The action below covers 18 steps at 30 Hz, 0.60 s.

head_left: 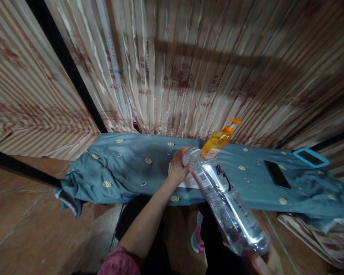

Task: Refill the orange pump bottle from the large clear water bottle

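Observation:
A large clear plastic bottle with a printed label is held slantwise over the blue cloth. My left hand is closed round its neck end, at the upper left. Its base rests in my right hand, whose fingers are wrapped under it at the lower right and partly hidden. Just behind the neck stands an orange pump bottle with yellow-orange liquid; its lower part is hidden by the clear bottle. Something white and flat lies on the cloth beneath the neck.
A blue cloth with yellow prints covers the narrow surface. On its right lie a black phone and a blue-framed object. Striped curtains hang behind, with dark poles at the left. My legs are below.

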### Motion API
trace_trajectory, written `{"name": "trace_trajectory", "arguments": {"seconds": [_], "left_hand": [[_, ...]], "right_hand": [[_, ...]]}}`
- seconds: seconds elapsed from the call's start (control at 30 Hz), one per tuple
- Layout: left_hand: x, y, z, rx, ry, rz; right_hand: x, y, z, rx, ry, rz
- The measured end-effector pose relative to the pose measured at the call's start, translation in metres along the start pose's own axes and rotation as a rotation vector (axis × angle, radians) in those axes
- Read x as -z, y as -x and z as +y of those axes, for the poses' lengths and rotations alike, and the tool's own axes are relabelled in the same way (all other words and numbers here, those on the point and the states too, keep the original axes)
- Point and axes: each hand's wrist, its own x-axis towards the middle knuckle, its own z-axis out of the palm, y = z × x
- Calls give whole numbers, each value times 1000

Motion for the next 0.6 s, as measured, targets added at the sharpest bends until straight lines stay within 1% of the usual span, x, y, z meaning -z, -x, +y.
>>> {"name": "trace_trajectory", "arguments": {"seconds": [0.27, 0.47, 0.6], "left_hand": [[-1, 1, -3, -9, -36, -7], [-3, 1, -4, -26, -37, 10], [-3, 1, -4, -18, -39, -3]], "right_hand": [[-15, -1, -14, -5, 47, 48], [-7, -2, -7, 3, 88, 43], [-4, -3, -4, 27, 85, 21]]}}
